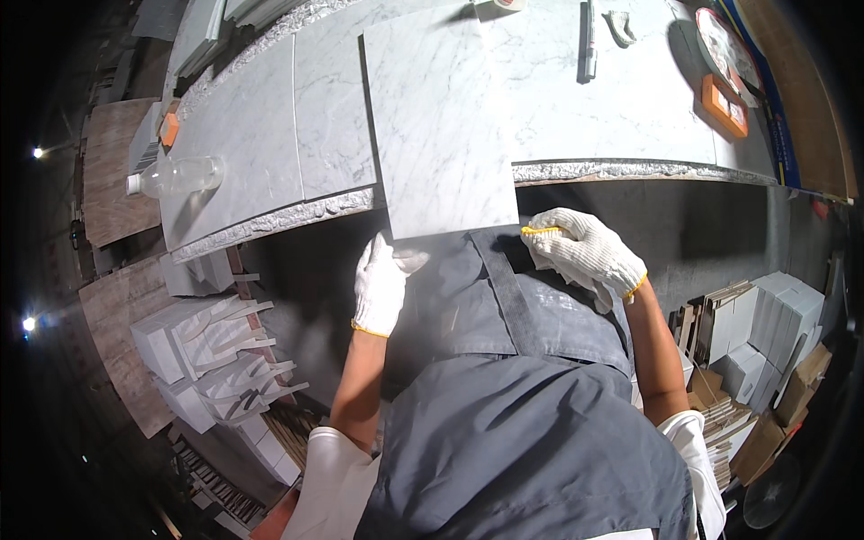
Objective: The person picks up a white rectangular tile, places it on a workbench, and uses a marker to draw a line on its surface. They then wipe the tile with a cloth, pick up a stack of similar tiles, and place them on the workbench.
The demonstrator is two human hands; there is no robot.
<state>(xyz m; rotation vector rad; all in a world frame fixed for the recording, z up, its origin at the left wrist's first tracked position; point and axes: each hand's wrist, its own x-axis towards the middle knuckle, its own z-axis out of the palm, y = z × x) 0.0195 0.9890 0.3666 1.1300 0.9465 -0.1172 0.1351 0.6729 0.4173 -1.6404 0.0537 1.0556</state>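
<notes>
Two hands (382, 283) (589, 250) apart: left spread, right pinching yellow-edged fabric (542, 231); orange box (723, 104) bears label (738, 114)

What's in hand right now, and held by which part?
Right hand: white, yellow-edged cloth, apparently a glove, bunched near that edge. Left hand: at the near-left corner of the marbled slab; whether it grips can't be told.

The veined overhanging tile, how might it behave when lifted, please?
The tile looks stiff, being flat and straight-edged. Stone-like veining suggests weight and brittleness. Lying mostly over the worktop, it probably won't tip unaided.
</notes>
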